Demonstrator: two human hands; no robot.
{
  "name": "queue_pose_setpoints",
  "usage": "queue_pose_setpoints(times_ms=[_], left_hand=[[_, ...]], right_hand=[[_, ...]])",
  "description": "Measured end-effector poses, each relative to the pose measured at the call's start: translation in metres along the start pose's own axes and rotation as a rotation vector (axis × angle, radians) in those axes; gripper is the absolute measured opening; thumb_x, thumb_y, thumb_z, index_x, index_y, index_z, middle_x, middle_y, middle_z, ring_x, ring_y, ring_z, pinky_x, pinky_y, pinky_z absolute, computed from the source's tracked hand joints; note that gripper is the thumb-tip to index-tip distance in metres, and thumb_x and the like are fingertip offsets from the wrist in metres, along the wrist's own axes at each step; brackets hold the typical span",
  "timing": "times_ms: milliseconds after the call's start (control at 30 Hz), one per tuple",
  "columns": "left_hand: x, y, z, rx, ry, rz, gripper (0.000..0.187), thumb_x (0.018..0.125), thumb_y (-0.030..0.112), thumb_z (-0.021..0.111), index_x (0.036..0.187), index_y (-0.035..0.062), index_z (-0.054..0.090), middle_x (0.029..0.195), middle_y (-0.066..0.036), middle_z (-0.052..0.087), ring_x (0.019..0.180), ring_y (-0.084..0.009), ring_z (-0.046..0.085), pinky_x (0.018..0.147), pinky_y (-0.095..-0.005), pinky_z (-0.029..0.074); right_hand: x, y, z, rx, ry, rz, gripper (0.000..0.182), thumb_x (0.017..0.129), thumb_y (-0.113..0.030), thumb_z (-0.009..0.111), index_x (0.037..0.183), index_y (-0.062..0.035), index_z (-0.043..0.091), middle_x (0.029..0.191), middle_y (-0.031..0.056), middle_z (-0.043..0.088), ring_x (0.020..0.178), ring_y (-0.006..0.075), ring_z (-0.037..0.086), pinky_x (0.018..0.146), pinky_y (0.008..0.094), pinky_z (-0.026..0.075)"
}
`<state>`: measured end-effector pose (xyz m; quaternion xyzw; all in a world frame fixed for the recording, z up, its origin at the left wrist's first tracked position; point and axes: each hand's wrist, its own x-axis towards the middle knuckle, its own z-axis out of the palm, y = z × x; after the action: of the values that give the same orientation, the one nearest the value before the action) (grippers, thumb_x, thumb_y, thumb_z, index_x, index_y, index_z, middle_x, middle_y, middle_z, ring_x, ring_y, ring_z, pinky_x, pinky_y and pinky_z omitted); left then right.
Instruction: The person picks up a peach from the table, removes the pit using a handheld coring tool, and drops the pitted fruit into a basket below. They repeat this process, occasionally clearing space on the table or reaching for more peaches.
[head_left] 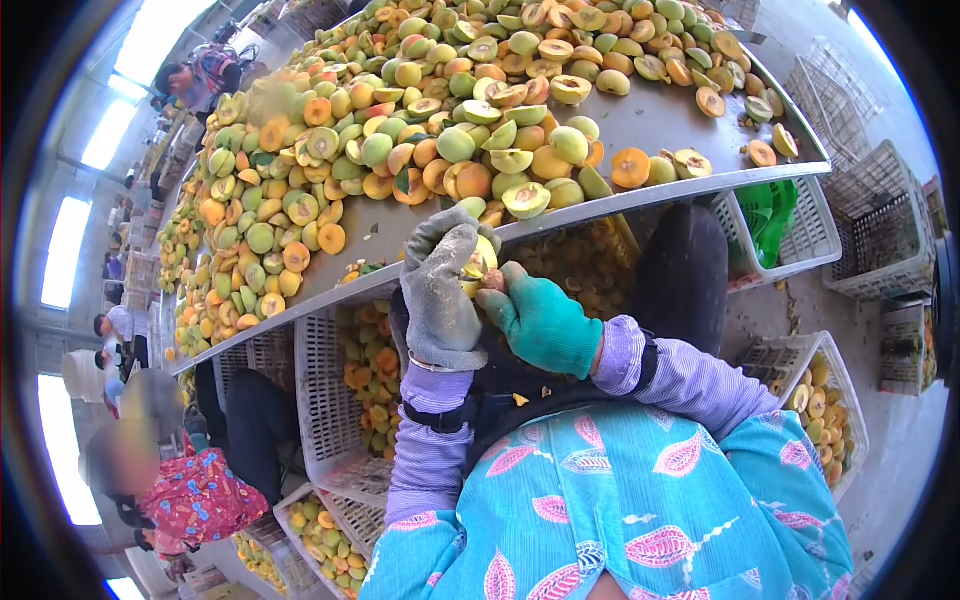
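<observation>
Together, left hand (440,290) (grey glove) clasping fruit half (482,258), cut face rightward, right hand (540,320) pinching it.

The left hand (440,290) in its grey glove covers most of the fruit (482,262), so whether it is whole or halved cannot be told. What the right hand (540,322) pinches is hidden by its green fingers. The desk (660,120) edge hides part of the crate (325,390) below. The co-worker (190,490) at lower left is blurred.
</observation>
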<state>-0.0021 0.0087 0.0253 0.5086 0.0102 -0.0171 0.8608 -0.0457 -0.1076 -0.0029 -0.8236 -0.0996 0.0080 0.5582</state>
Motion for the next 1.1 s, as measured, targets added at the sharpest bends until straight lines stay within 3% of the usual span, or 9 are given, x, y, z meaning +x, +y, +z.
queue_pose_setpoints(times_ms=[200,267,300,400,633,767,867,967,1100], left_hand=[[0.006,0.002,0.008,-0.13,-0.033,-0.039,0.012,0.092,0.008,0.06,0.102,0.0038,0.063,0.091,-0.01,0.065,0.081,-0.019,0.065,0.072,-0.0305,0.055],[0.009,-0.004,-0.001,0.094,-0.023,-0.111,0.025,0.097,0.028,0.055,0.104,0.0046,0.06,0.085,-0.007,0.064,0.074,-0.0168,0.064,0.06,-0.0284,0.052],[0.01,-0.011,-0.001,0.134,0.069,-0.14,0.031,0.097,0.033,0.056,0.103,0.003,0.061,0.081,-0.007,0.064,0.067,-0.0158,0.063,0.054,-0.0274,0.051],[0.015,-0.012,0.004,0.165,0.125,-0.198,0.034,0.095,0.035,0.06,0.097,0.001,0.065,0.077,-0.007,0.065,0.062,-0.0133,0.062,0.05,-0.0249,0.049],[0.033,-0.012,0.007,0.113,-0.055,-0.208,0.031,0.097,0.031,0.056,0.096,0.0007,0.064,0.078,-0.008,0.064,0.063,-0.0159,0.063,0.056,-0.0279,0.054],[0.033,-0.01,0.008,0.169,-0.14,-0.215,0.033,0.098,0.032,0.054,0.096,0.0004,0.064,0.078,-0.009,0.064,0.063,-0.0168,0.063,0.056,-0.0283,0.055],[0.033,-0.012,0.008,0.144,-0.135,-0.189,0.035,0.098,0.033,0.053,0.096,0.0001,0.064,0.078,-0.011,0.064,0.063,-0.0182,0.063,0.054,-0.0288,0.054],[0.029,-0.006,0.013,0.099,-0.144,-0.246,0.036,0.098,0.033,0.052,0.095,-0.0003,0.063,0.079,-0.012,0.064,0.064,-0.0195,0.063,0.056,-0.0298,0.054],[0.026,-0.005,0.013,0.077,-0.203,-0.138,0.036,0.097,0.035,0.052,0.096,0.0003,0.063,0.079,-0.013,0.064,0.067,-0.0201,0.063,0.061,-0.033,0.054]], right_hand=[[-0.006,-0.006,0.008,0.316,0.056,0.096,0.033,0.097,-0.032,0.052,0.092,0.0001,0.051,0.074,0.0242,0.061,0.069,0.0431,0.061,0.058,0.0457,0.045],[-0.004,0.004,0.005,0.306,0.039,0.12,0.031,0.097,-0.03,0.052,0.091,-0.0004,0.053,0.072,0.0221,0.059,0.066,0.034,0.061,0.059,0.0417,0.045],[-0.005,0.022,0.015,0.478,-0.011,0.145,0.024,0.099,-0.026,0.05,0.095,-0.0023,0.054,0.069,-0.0005,0.05,0.068,0.0061,0.045,0.058,0.0261,0.039],[-0.006,-0.005,-0.007,0.994,-0.322,0.424,0.034,0.1,-0.041,0.045,0.094,-0.0081,0.052,0.068,0.0002,0.049,0.052,0.0078,0.045,0.045,0.0245,0.041],[0.003,-0.01,-0.019,1.565,-0.588,0.495,0.042,0.098,-0.056,0.038,0.094,-0.016,0.048,0.063,-0.0043,0.041,0.045,0.0087,0.04,0.038,0.0247,0.037],[0.0,-0.009,-0.018,1.33,-0.453,0.444,0.04,0.098,-0.055,0.039,0.093,-0.0163,0.048,0.063,-0.0046,0.041,0.045,0.0086,0.04,0.039,0.0248,0.037],[0.001,-0.013,-0.024,1.605,-0.585,0.533,0.042,0.098,-0.055,0.039,0.091,-0.0151,0.048,0.063,-0.0042,0.041,0.045,0.0086,0.04,0.037,0.0249,0.035],[-0.003,-0.021,-0.023,1.256,-0.366,0.492,0.043,0.098,-0.055,0.039,0.09,-0.0139,0.049,0.062,-0.0041,0.041,0.044,0.0085,0.039,0.037,0.0248,0.035],[0.003,-0.007,-0.033,1.731,-0.702,0.606,0.043,0.098,-0.054,0.04,0.089,-0.0137,0.051,0.059,-0.0038,0.041,0.042,0.0092,0.038,0.036,0.0247,0.034]])
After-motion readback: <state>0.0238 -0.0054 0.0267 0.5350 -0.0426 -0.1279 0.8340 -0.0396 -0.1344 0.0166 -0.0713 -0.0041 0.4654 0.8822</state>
